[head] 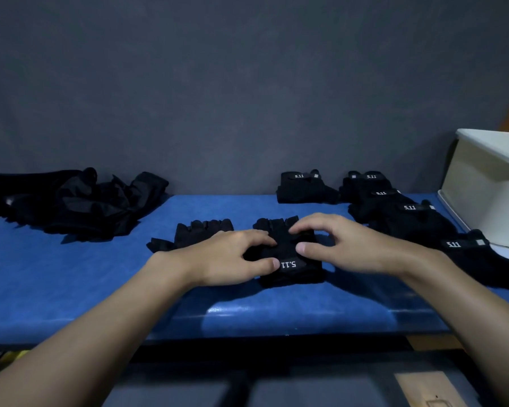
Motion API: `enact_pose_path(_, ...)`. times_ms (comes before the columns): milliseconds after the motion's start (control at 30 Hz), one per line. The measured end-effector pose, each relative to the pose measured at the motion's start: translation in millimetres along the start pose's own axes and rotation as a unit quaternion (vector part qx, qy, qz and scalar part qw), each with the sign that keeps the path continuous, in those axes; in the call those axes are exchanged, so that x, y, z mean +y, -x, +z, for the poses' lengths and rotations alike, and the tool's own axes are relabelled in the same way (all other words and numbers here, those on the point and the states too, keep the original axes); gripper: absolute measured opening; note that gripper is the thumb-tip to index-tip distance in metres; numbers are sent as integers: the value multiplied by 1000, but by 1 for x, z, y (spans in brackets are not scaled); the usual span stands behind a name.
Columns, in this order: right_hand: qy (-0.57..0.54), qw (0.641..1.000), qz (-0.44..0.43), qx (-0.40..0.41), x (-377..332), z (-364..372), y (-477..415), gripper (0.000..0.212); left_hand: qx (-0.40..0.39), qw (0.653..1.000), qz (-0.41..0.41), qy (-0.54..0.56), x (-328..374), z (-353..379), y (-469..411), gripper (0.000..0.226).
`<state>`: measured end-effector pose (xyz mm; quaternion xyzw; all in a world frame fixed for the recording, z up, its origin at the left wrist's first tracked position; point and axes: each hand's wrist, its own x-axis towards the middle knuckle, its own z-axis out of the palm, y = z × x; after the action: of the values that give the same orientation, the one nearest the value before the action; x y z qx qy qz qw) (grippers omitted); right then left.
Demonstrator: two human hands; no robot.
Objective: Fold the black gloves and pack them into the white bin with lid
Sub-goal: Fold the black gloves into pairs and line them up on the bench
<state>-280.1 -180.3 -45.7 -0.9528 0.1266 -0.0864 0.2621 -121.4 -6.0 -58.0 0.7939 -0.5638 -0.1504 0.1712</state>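
A: Landmark is the white bin (482, 186), on the blue table (71, 277) at the right edge of view. Where is the worked glove (291, 270)?

B: Well left of the bin and nearer the person than the bin. It is black and fingerless and rests on the table. A white "5.11" label faces up at its near end.

A: Hands?

B: Both are on it. The left hand (232, 257) has its thumb tip at the label and its forefinger curled onto the fabric above. It pinches the glove's edge on the side away from the bin. The right hand (344, 245) arches its fingers over the glove's middle with the thumb tip down on the cloth, pinching on the bin side.

A: The rest?

B: A second glove (200, 233) lies flat just beside the worked one, on its far side from the bin. The folded gloves (409, 212) run between the worked glove and the bin, with five labels showing. The last of them lies close beside the bin's base. A loose heap of gloves (71, 201) sits at the table end farthest from the bin.

A: Lid?

B: A flat white edge (453, 212) runs along the bin's base. I cannot tell what it is.
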Motion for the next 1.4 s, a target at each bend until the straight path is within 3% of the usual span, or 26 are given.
enact_pose_path(133,91,986,64,-122,5,6,0,56,-8,1000,-4,-29,1,0,1,60)
enact_pose_path(200,104,981,77,-142,6,7,0,60,-4,999,-3,-42,2,0,1,60)
enact_pose_path(367,110,984,72,-124,6,8,1,58,-1,998,0,-70,-2,3,-1,61)
enact_pose_path(500,62,997,-18,-52,-4,-1,5,40,2,996,8,-86,-4,5,-3,62)
enact_pose_path(667,26,995,-11,-101,-5,-5,7,20,-3,995,9,-97,-8,7,-4,65)
enact_pose_path(800,-14,989,18,-146,-10,-12,15,32,-5,995,7,-101,-9,8,-5,62)
enact_pose_path(933,40,986,33,-158,-10,-10,16,47,1,995,15,-99,-8,9,-3,60)
enact_pose_path(1100,55,989,10,-134,-6,-5,12,42,69,993,66,-71,-1,5,5,46)
enact_pose_path(1167,57,990,7,-127,-4,-6,12,39,91,988,98,-81,2,3,7,52)
enact_pose_path(1267,63,990,6,-124,-3,-7,12,38,85,980,136,-120,7,1,11,66)
enact_pose_path(1400,56,994,3,-92,-5,-5,14,35,75,976,147,-139,6,2,14,60)
